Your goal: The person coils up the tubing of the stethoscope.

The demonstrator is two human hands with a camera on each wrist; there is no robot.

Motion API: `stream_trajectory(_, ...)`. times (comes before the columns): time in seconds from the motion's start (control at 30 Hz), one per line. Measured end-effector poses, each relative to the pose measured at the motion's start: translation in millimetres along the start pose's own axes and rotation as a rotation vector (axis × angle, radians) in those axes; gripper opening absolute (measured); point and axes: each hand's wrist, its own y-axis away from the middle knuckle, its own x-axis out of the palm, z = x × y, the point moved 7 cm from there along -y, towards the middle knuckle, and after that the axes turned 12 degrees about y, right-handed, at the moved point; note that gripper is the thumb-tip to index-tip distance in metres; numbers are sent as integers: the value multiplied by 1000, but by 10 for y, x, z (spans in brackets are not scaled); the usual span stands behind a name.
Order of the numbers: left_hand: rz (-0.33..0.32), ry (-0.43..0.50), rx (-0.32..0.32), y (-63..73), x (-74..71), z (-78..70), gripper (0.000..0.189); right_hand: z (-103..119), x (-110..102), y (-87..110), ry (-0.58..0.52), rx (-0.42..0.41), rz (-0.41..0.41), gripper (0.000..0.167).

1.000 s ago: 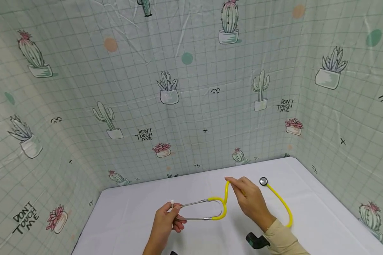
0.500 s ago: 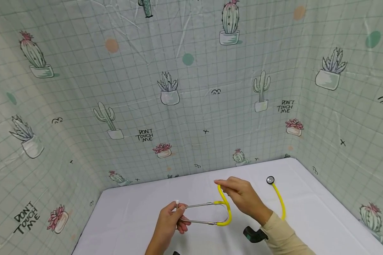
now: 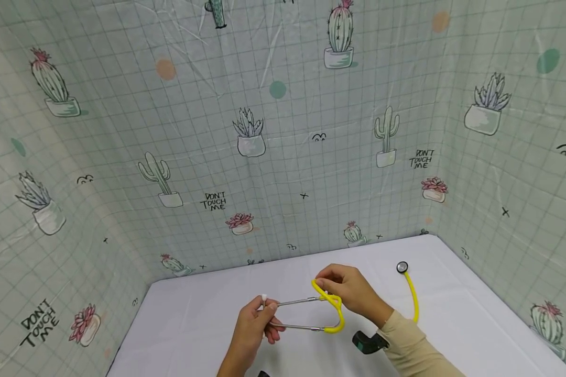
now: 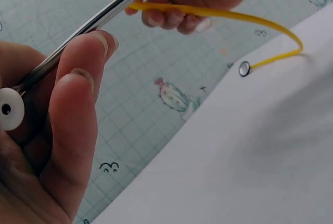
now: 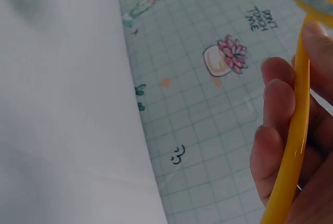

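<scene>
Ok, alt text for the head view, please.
Two hands hold a yellow stethoscope above a white table: the left hand grips the metal ear tubes, the right hand bends the tubing. The chest piece rests on the table.

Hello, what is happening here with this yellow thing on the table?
A person is handling a yellow-tubed stethoscope with metal ear tubes over a white table. The left hand grips the metal ear tubes near a white eartip. The right hand holds the yellow tube, bent into a loop near the metal part. The round metal chest piece lies on the table, at the far end of the tube.
</scene>
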Motion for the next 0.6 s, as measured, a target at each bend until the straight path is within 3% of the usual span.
stream_trajectory(0.23, -7, 26, 52, -33, 37, -34, 28, -57, 165, -13, -85, 79, 39, 16)
stream_trajectory(0.37, -39, 44, 106, -30, 31, -75, 31, -30, 236, -5, -10, 42, 17, 9)
stream_trajectory(0.47, -53, 41, 137, -22, 32, -99, 32, -17, 276, -2, 79, 39, -27, 15)
stream_trajectory(0.6, -68, 39, 162, -17, 53, -115, 30, -41, 352, 7, 38, 116, -53, 26)
